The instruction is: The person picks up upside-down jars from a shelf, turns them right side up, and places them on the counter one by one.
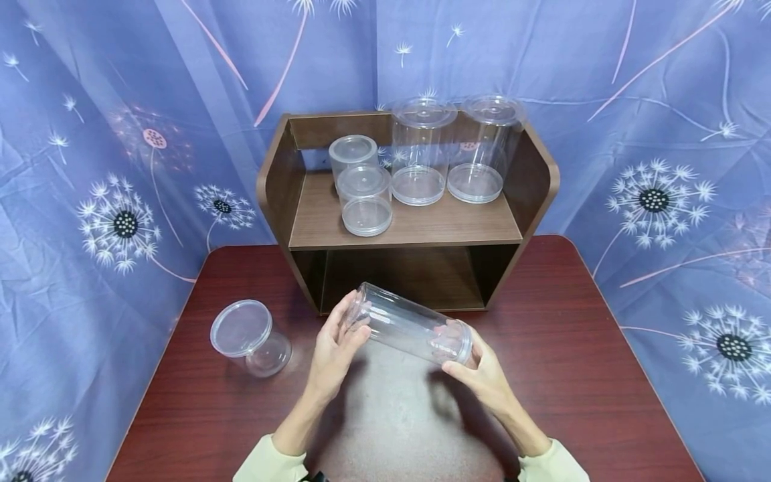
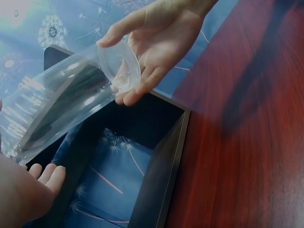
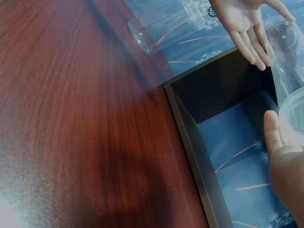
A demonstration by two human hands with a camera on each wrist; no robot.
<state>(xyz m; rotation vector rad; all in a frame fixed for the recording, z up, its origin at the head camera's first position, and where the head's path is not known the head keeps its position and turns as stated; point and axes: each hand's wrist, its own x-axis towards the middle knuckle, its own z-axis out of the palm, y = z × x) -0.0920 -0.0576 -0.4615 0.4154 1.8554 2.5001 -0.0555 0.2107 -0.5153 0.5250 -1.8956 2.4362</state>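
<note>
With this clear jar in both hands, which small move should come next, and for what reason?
Probably turn the clear jar upright: the left hand and right hand hold it slanted, one at each end, above the table, while the jars on the brown shelf stand upright.

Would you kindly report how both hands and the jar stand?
Left hand, right hand: gripping opposite ends. Clear jar: slanted between them, in front of shelf. Lidded jar on table, off left, not in the way.
</note>
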